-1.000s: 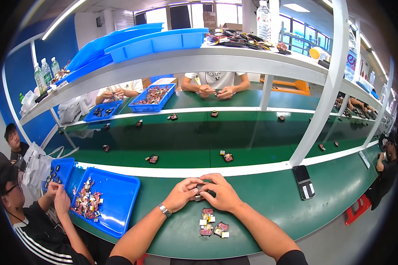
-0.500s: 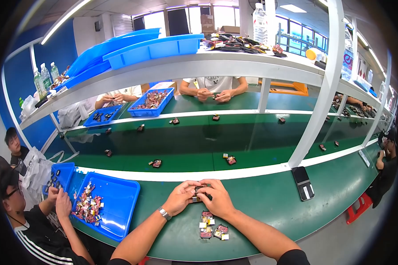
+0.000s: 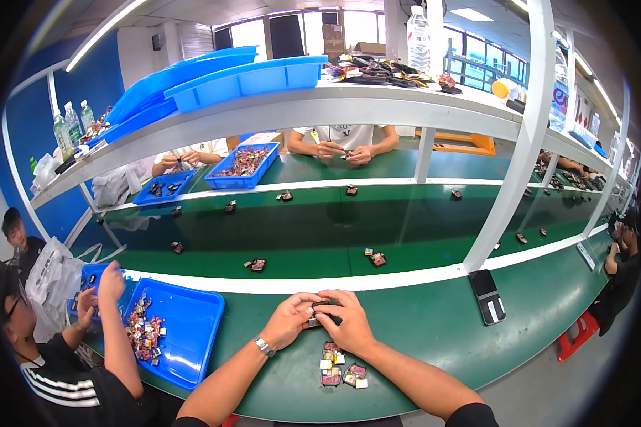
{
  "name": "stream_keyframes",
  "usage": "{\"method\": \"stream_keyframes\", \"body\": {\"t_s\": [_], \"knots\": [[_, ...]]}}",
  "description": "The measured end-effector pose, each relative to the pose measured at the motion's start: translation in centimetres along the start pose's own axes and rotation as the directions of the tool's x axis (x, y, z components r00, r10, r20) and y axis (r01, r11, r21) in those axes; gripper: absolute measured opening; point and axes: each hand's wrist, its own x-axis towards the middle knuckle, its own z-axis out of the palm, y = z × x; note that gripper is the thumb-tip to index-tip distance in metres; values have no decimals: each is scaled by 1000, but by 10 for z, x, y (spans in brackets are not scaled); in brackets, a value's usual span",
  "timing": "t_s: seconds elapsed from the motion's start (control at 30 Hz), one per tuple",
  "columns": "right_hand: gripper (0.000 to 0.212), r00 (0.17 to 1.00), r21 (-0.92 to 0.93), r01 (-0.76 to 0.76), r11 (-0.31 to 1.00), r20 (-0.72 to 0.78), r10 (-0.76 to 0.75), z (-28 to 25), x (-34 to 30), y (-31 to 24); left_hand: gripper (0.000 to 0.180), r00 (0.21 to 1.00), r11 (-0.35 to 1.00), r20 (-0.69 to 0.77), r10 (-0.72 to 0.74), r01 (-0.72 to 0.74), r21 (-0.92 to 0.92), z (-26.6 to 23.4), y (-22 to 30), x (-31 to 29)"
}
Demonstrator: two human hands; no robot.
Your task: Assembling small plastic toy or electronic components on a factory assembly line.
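My left hand (image 3: 289, 320) and my right hand (image 3: 350, 324) meet over the green table, fingers closed round a small black-cased electronic part (image 3: 312, 323). My fingers cover most of it, so its face is hidden. Just below my hands, nearer to me, lie a few loose electronic parts: an upper one (image 3: 331, 349), a lower one (image 3: 330, 376) and one to the right (image 3: 355, 374). They show black frames, reddish boards and small yellow-and-white pieces.
A blue tray (image 3: 208, 313) of similar parts stands left, beside a co-worker's raised arm (image 3: 121, 341). Beyond a white rail, a green belt (image 3: 299, 245) carries scattered parts. A black phone-like case (image 3: 487, 296) lies right, near a white post (image 3: 509, 164). A shelf (image 3: 278, 117) spans overhead.
Parts on the belt have shifted slightly to the right. The co-worker at the left has raised a hand and moved the hands apart. My hands stay together round the part, nearly in place.
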Motion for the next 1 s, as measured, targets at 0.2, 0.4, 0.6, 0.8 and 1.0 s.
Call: {"method": "stream_keyframes", "body": {"t_s": [0.2,0.4,0.6,0.8,1.0], "knots": [[18,1000,37,-22,999,6,22,-1,1,2,24,999,999,-33,35,-34,35,3,-3,2],[21,999,40,25,999,46,-27,1,4,6,22,997,999,-56,46,-44,25,0,-1,2],[23,996,5,40,999,77,-41,-7,6,2,24,998,999,-52,42,-41,29,7,1,1],[19,985,-76,153,985,-74,-159,-6,10,-1,24,999,999,-32,42,-42,4,7,1,2],[16,967,-196,230,953,-61,-246,-7,11,0,24,997,1000,-71,-5,6,16,7,1,2]]}}
